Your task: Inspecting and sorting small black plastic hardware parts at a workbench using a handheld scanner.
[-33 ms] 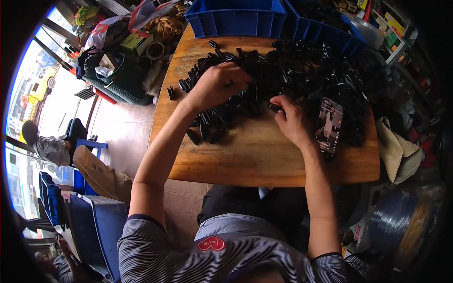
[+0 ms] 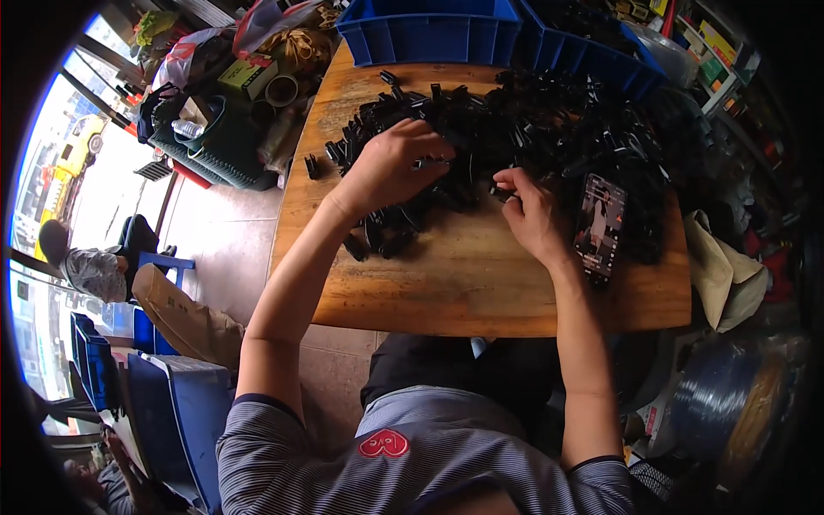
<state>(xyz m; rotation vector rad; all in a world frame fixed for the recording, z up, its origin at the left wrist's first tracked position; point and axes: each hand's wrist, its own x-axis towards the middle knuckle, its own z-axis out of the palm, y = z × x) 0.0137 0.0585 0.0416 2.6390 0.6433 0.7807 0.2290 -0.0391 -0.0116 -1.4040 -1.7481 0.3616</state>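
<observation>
1. Left hand (image 2: pixel 399 163): we observe it above the left part of the pile, back upward, fingers bent; a dark shape with a bright edge shows at the fingertips; we cannot tell whether it is gripped or lies in the pile behind.
2. Right hand (image 2: pixel 534 215): we find thumb and forefinger closed on a small black piece (image 2: pixel 499 194); the piece sits near the pile's front edge, on the side toward the left hand.
3. Pile of black parts (image 2: pixel 549 129): we locate it across the middle and far area of the wooden worktop (image 2: pixel 429 296); the parts overlap at mixed angles; one loose black part (image 2: pixel 312 166) stands apart, left of the pile.
4. Phone (image 2: pixel 600 227): we note it just right of the right hand, screen lit.
5. Blue bins: we count two at the far edge; the left bin (image 2: pixel 433 41) adjoins the right bin (image 2: pixel 584 62), which contains dark parts.
</observation>
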